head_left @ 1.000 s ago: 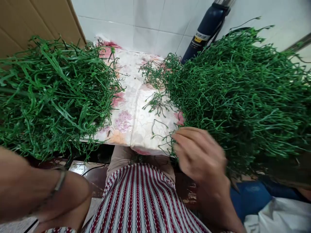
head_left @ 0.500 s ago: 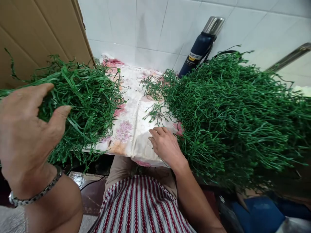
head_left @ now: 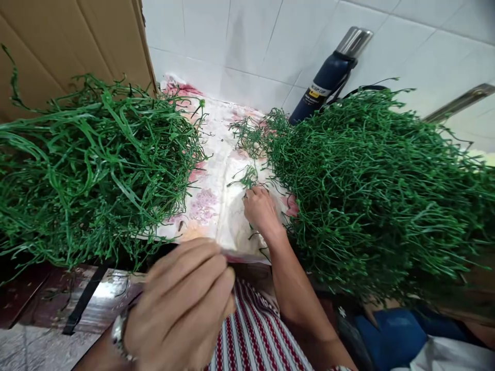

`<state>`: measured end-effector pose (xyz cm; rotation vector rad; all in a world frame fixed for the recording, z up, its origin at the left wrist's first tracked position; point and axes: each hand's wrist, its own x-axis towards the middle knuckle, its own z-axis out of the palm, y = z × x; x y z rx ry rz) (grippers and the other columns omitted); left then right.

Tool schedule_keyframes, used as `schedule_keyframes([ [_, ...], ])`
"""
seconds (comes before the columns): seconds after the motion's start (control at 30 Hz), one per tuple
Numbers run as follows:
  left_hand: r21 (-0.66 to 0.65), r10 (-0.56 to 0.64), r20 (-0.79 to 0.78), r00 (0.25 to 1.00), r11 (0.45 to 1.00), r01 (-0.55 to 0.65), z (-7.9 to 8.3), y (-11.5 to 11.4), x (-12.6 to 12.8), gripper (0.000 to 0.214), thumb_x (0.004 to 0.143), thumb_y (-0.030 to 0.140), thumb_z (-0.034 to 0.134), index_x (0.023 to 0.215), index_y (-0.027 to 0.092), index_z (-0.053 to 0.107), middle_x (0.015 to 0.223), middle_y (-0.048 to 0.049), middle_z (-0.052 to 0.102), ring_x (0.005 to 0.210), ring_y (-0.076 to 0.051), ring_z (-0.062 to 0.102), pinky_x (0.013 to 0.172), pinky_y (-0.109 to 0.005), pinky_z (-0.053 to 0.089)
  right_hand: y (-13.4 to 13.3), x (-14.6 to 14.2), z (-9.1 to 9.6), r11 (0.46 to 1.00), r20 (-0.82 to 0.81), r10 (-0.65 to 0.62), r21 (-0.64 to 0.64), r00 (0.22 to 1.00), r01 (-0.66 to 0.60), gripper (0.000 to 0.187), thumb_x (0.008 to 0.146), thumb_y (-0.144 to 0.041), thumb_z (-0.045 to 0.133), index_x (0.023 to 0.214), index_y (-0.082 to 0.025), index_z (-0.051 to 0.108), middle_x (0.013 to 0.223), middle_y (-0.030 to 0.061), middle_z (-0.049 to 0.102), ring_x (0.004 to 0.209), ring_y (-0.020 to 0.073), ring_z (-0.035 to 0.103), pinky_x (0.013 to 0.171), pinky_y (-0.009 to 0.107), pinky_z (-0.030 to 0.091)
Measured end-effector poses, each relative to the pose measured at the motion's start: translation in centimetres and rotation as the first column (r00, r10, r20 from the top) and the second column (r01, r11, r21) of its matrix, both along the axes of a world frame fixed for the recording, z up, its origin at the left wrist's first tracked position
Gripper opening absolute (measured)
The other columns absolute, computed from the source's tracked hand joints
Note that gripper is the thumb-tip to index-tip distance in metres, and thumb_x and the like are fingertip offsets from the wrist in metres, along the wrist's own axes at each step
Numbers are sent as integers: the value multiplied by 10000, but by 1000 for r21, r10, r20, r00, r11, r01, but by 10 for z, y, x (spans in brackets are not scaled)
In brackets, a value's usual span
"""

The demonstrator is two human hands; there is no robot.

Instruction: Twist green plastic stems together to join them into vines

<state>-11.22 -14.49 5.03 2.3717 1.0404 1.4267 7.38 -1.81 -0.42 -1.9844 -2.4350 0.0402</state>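
My right hand (head_left: 263, 208) is closed on a small sprig of thin green stems (head_left: 248, 178) at the middle of the floral-patterned cloth (head_left: 204, 206). Low in the view, near the camera, my left hand (head_left: 185, 304) wears a metal-link bracelet. Its fingers are curled together and somewhat blurred; whatever they may hold is hidden. A large heap of tangled green stems (head_left: 100, 170), some long and flat, lies on the left. A bigger pile of fine, branching green stems (head_left: 379, 190) spreads to the right, beside my right forearm.
A dark blue vacuum flask (head_left: 325, 82) with a metal cap leans by the tiled wall (head_left: 247, 41). Cardboard (head_left: 77, 41) stands behind the left heap. More loose sprigs (head_left: 247, 135) lie on the cloth near the right pile. Blue fabric (head_left: 390, 330) shows at the lower right.
My left hand has left the left heap, moved right and down toward my lap, and its fingers have closed. My right hand has moved slightly forward and taken hold of the small sprig.
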Motion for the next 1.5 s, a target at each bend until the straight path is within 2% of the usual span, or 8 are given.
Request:
schedule_keyframes([
  [0.07, 78, 5, 3, 1000, 997, -5, -10, 18, 23, 250, 733, 67, 584, 971, 141, 596, 876, -71, 647, 890, -193, 594, 810, -353, 522, -12, -1, 2, 998, -19, 63, -29, 998, -63, 237, 881, -191, 384, 973, -144, 598, 1020, 100, 601, 982, 220, 529, 863, 324, 392],
  [0.3, -310, 230, -152, 961, 912, -267, -55, 68, 32, 239, 833, 165, 445, 1044, 148, 557, 1007, -104, 612, 988, -213, 554, 876, -357, 457, -64, 3, 10, 961, -188, 275, 48, 943, -271, 275, 880, -178, 416, 1111, -147, 562, 1098, 95, 588, 1001, 218, 520, 908, 349, 418],
  [0.7, -688, 204, 21, 979, 714, -133, -74, 84, 46, 206, 727, 115, 490, 860, 160, 641, 900, -63, 676, 878, -191, 601, 816, -316, 452, -102, 15, 5, 855, -565, 478, 125, 672, -503, 366, 830, -61, 461, 1161, -186, 552, 1162, 111, 561, 1095, 194, 521, 903, 374, 502],
  [0.83, -696, 242, 251, 937, 718, 1, -70, 73, 37, 180, 721, 119, 533, 844, 157, 658, 848, -39, 674, 851, -165, 594, 801, -271, 441, -100, 32, 13, 954, -854, 296, 242, 427, -177, 284, 846, -95, 483, 1083, -206, 593, 953, 46, 650, 821, 122, 629, 682, 259, 551],
  [0.93, -740, 233, 432, 871, 644, 194, -67, 62, 39, 120, 715, 149, 586, 794, 161, 676, 785, -23, 677, 774, -145, 592, 733, -237, 443, -83, 30, 6, 995, -945, 31, 62, 327, 84, 200, 866, -205, 490, 1033, -193, 600, 832, 25, 649, 639, 100, 602, 514, 212, 495],
  [1.13, -758, 264, 599, 756, 492, 428, -73, 46, 53, 134, 705, 259, 665, 800, 164, 673, 758, -13, 649, 692, -120, 557, 660, -217, 448, -63, 14, -9, 997, -983, -81, -83, 162, -3, 231, 835, -292, 547, 1032, -175, 575, 771, -2, 600, 599, 80, 545, 545, 200, 466],
  [1.3, -761, 251, 638, 728, 348, 547, -69, 44, 54, 252, 732, 398, 627, 788, 152, 618, 635, 23, 502, 560, -86, 442, 533, -201, 406, -70, 11, -4, 998, -911, 51, 30, 410, -58, 191, 838, -239, 530, 1012, -181, 582, 831, 24, 605, 716, 118, 574, 659, 247, 485],
  [1.5, -798, 321, 591, 740, 367, 478, -71, 43, 52, 277, 725, 384, 639, 641, 148, 522, 590, 39, 408, 543, -74, 374, 501, -190, 342, -77, 5, 0, 955, -810, 291, 218, 508, -201, 212, 846, -145, 482, 1032, -156, 581, 876, 60, 584, 819, 145, 571, 728, 281, 486],
])
